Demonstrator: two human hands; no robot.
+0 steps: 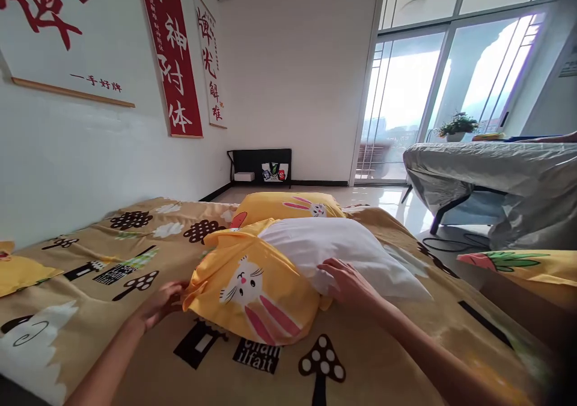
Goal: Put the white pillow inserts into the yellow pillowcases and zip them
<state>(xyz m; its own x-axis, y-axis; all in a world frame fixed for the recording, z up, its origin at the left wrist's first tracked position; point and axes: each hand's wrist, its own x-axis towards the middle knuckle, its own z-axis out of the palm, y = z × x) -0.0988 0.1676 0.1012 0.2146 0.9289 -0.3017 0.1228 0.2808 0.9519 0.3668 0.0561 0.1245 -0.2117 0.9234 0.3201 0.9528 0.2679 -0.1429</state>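
A white pillow lies on the bed, its left part inside a yellow pillowcase printed with a rabbit that appears upside down. The right part of the pillow is bare. At the case's left edge, my left hand is closed on the yellow cloth, its fingertips partly hidden. My right hand has its fingers curled on the white pillow, close to the bunched opening of the case. Just behind lies a second yellow pillow with a rabbit and a carrot print.
A brown printed sheet spreads beneath everything. More yellow bedding lies at the left edge and at the right. A plastic-covered table with a potted plant stands at right. A low black shelf is by the far wall.
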